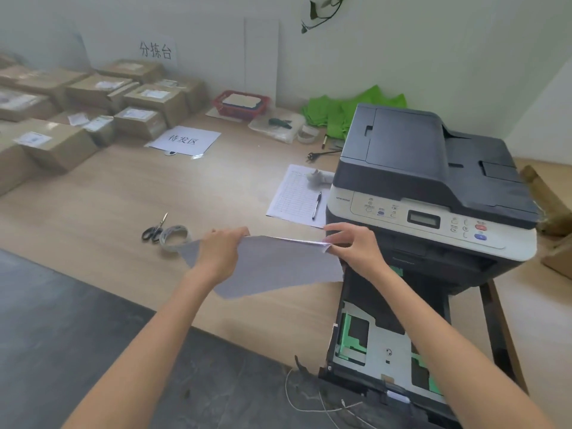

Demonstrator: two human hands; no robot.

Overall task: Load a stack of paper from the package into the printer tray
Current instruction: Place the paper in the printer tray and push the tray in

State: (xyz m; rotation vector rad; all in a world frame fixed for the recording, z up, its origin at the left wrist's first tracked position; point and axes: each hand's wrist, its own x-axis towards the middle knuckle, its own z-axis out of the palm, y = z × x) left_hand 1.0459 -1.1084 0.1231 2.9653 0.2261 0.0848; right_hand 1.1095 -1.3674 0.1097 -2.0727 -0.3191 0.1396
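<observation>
Above table left of open tray [383, 345]: thin paper stack [272, 261] pinched by left hand [221, 253] and right hand [353, 243], sagging, could fan out.

The thin stack of white paper [278, 267] hides the near rim of the clear tape roll [175, 238]. The right forearm covers part of the pulled-out black printer tray [371, 345], whose near end the bottom edge cuts off. Print on the ruled form [294, 196] is too small to read.
</observation>
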